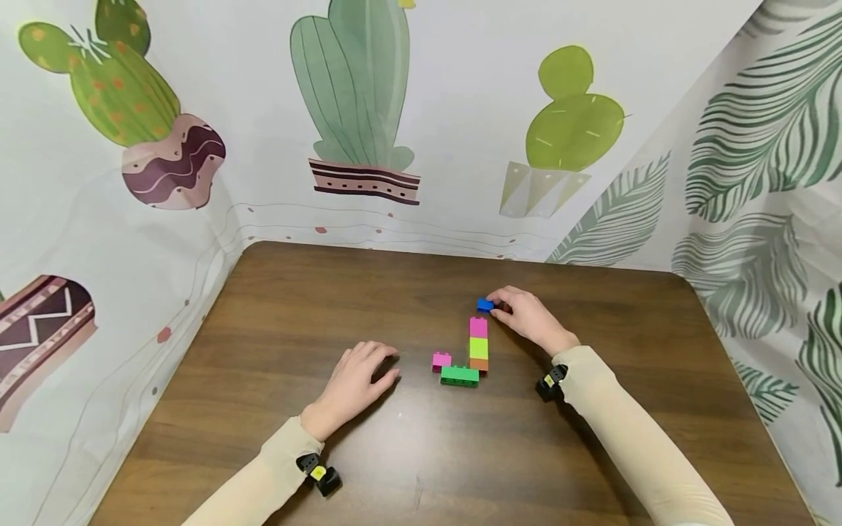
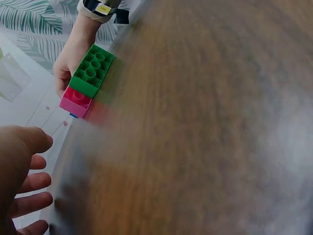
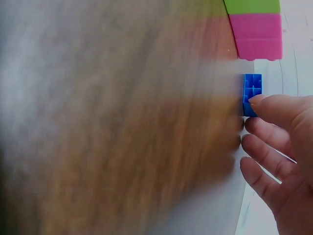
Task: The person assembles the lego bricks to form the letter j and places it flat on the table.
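Observation:
With thumb and fingertips, my right hand [image 1: 526,314] pinches the end of a small blue toy brick [image 1: 485,305] toward the back of the table. Its hollow underside faces the right wrist view, where the thumb overlaps the blue brick [image 3: 252,88]. Just in front of it lies a row of bricks: pink [image 1: 478,327], lime [image 1: 479,348] and orange [image 1: 479,364]. Nearer still are a long green brick [image 1: 460,376] and a smaller pink brick [image 1: 441,361]. My left hand [image 1: 353,378] rests to the left of these bricks, fingers spread and holding nothing.
The brown wooden table [image 1: 289,307] carries everything. Behind it hangs a white cloth [image 1: 460,161] printed with cacti and leaves, meeting the table's back edge. A small black strapped device sits on each wrist.

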A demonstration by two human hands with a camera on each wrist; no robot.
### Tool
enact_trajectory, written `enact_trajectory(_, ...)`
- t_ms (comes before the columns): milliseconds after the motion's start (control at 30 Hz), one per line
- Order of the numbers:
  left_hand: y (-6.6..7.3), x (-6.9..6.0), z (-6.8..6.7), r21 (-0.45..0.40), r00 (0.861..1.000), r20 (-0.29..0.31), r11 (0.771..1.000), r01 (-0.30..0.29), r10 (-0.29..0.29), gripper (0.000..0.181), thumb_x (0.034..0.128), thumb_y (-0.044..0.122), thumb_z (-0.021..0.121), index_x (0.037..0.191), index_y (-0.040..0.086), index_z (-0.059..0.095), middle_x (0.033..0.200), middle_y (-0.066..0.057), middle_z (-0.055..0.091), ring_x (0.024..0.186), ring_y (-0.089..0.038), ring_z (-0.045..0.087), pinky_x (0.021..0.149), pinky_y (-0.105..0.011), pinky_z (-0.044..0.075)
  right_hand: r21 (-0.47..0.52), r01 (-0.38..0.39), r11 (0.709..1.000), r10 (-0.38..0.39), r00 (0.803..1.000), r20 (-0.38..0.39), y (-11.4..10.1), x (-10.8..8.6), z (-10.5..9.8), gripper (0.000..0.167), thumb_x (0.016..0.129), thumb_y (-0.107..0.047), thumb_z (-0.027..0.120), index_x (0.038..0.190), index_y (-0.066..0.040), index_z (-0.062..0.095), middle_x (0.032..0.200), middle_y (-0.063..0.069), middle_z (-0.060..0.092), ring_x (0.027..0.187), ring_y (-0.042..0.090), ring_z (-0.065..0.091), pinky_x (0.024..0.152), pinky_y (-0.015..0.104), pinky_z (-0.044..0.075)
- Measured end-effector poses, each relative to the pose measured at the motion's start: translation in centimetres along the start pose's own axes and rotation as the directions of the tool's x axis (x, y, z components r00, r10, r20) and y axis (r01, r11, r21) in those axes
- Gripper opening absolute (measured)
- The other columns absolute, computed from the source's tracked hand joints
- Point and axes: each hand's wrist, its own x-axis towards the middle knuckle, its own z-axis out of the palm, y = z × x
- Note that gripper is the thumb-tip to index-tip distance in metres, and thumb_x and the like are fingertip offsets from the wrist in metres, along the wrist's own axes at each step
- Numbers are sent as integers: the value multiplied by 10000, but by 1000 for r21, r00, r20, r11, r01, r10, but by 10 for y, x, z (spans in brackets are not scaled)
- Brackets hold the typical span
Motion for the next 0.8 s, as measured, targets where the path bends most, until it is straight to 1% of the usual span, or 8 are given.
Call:
enact_trajectory(200,0,1,-2,-3,1000,-2,1000,6,-6,261,963,261,762,1199,155,724,1132,-9,709,1039,-240,636,836,-456,481,-8,21,1000,-21,1000,0,-5,1,3,248,954,-88,759,1192,-35,719,1095,95,700,885,223,624,825,413,550)
enact_trajectory(333,-1,1,-4,5,1000,-6,1000,7,-7,333,951,273,776,1248,138,711,1146,-22,713,1042,-251,637,828,-454,477,-4,28,1000,-28,999,20,-8,2,5,252,954,-99,760,1197,-45,721,1106,90,700,897,219,628,834,410,552)
enact_trajectory(467,-4,1,-7,27,1000,-22,999,19,-18,394,931,288,800,1278,132,700,1156,-29,713,1048,-256,636,817,-443,466,-1,34,999,-34,999,37,-9,3,7,272,961,-109,754,1224,-55,712,1116,83,693,915,213,625,840,401,548)
enact_trajectory(633,-7,0,-9,30,999,-26,999,38,-38,383,936,288,795,1274,134,701,1164,-31,710,1065,-263,636,826,-448,466,28,29,999,-30,999,35,-8,0,5,266,967,-102,745,1228,-58,712,1117,72,697,913,204,612,839,398,542)
enact_trajectory(800,-7,-2,-11,20,999,-28,999,44,-44,364,939,274,792,1260,125,708,1159,-41,713,1059,-271,638,822,-458,469,48,28,998,-29,999,35,-9,-1,4,249,974,-106,738,1219,-66,722,1130,69,710,924,201,615,864,411,547)
